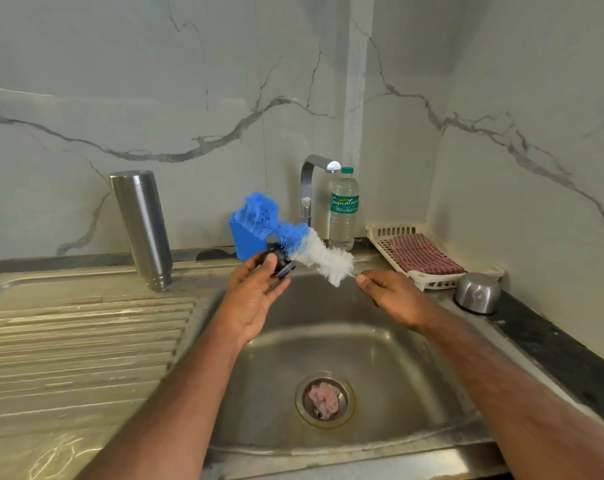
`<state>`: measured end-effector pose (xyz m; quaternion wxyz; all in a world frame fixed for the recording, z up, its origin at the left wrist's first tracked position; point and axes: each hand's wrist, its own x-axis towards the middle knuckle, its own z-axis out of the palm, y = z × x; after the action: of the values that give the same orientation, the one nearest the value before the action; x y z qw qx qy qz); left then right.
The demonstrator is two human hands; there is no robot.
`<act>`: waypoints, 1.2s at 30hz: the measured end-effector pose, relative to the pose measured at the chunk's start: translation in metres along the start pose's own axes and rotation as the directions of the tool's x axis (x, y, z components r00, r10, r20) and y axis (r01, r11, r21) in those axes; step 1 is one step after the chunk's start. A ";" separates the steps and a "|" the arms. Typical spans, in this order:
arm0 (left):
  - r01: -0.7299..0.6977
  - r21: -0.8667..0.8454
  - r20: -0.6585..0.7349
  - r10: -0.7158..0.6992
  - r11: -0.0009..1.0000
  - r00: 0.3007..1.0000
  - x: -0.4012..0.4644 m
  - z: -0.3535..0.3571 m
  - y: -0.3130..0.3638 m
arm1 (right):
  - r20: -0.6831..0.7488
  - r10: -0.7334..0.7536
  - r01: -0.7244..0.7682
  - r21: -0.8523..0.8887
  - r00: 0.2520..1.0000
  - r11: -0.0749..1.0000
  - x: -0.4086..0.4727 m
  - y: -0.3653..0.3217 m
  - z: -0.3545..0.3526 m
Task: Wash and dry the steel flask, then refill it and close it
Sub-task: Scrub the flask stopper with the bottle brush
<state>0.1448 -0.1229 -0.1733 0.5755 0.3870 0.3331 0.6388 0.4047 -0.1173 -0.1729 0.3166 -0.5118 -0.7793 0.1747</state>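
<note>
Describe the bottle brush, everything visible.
The bottle brush is a long fluffy brush, its bristles blue along the far part and white along the near part. It is held tilted over the sink, the blue end up and left near the blue holder, the white end down and right. The right hand pinches its thin handle just past the white tip. Its middle brushes the dark flask cap gripped in the left hand. Bristles look soft and splayed; wetness cannot be told.

Drainboard (86,341): steel flask (142,228) inverted.
Counter (553,348): water bottle (343,209), white basket (432,254), steel cup (477,292), blue holder (245,237).
</note>
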 end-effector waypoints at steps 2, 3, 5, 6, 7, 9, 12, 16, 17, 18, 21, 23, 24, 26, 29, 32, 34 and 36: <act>0.023 0.014 0.063 -0.024 1.000 0.998 -0.004 0.005 -0.001 | -0.018 -0.014 0.013 -0.050 1.000 0.999 0.002 -0.003 0.007; 0.023 0.040 0.084 -0.026 0.999 0.996 -0.005 0.008 -0.003 | -0.019 -0.020 0.019 -0.052 1.000 0.998 0.003 -0.005 0.009; 0.000 0.101 0.087 -0.009 0.995 0.996 -0.006 0.009 -0.003 | -0.025 -0.013 0.012 -0.029 1.000 1.000 0.003 -0.007 0.008; -0.010 0.129 0.071 0.000 0.992 0.997 -0.006 0.007 -0.002 | -0.019 0.002 -0.002 -0.008 1.000 1.000 0.002 -0.006 0.005; -0.011 0.151 0.047 0.004 0.989 0.999 -0.006 0.004 0.000 | -0.006 0.012 -0.012 0.012 1.000 1.000 0.000 -0.004 0.001; -0.001 0.191 0.008 -0.001 0.982 1.000 -0.004 -0.002 0.000 | 0.011 0.011 -0.011 0.027 1.000 1.000 -0.002 -0.003 -0.004; -0.022 0.305 0.035 0.012 0.952 0.999 -0.006 0.002 -0.006 | -0.020 0.008 -0.008 -0.020 1.000 1.000 0.000 -0.005 0.000; -0.095 0.396 0.030 0.091 0.913 0.995 -0.003 0.006 -0.012 | -0.012 0.032 -0.033 -0.063 0.999 0.997 0.003 0.001 -0.002; -0.105 0.380 0.001 0.114 0.919 0.994 -0.002 0.004 -0.012 | 0.002 0.028 -0.028 -0.051 1.000 0.998 0.002 0.002 -0.005; -0.110 0.356 -0.030 0.129 0.928 0.991 -0.001 0.003 -0.011 | 0.016 0.025 -0.025 -0.036 1.000 0.999 0.000 0.002 -0.007; -0.107 0.309 -0.065 0.133 0.945 0.989 0.000 0.003 -0.011 | 0.023 0.018 -0.016 -0.066 1.000 0.998 0.000 -0.003 -0.002; -0.106 0.318 -0.043 0.126 0.942 0.991 -0.001 0.008 -0.016 | -0.035 -0.002 -0.004 -0.151 0.999 0.989 0.004 -0.008 0.007; -0.109 0.321 -0.034 0.127 0.941 0.991 -0.001 0.011 -0.019 | -0.061 -0.008 -0.003 -0.188 0.998 0.982 0.006 -0.009 0.010; -0.124 0.305 -0.039 0.143 0.944 0.989 -0.001 0.014 -0.022 | -0.088 -0.015 -0.003 -0.197 0.996 0.980 0.009 -0.010 0.010; -0.145 0.179 -0.108 0.166 0.973 0.980 0.002 0.012 -0.018 | -0.049 -0.019 0.011 -0.152 0.999 0.988 0.005 -0.006 0.002; -0.133 0.013 -0.142 0.133 0.991 0.981 0.003 0.008 -0.013 | -0.036 -0.025 0.019 -0.163 0.999 0.986 0.002 -0.005 0.001; -0.120 0.021 -0.125 0.122 0.993 0.985 0.004 0.008 -0.015 | -0.072 -0.030 0.015 -0.204 0.997 0.979 0.004 -0.009 0.005; -0.109 0.116 -0.077 0.119 0.987 0.990 0.002 0.010 -0.018 | -0.110 -0.036 0.008 -0.249 0.993 0.968 0.007 -0.012 0.010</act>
<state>0.1626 -0.1191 -0.1842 0.5010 0.4099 0.3695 0.6667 0.3874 -0.1155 -0.1707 0.2960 -0.5479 -0.7812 0.0428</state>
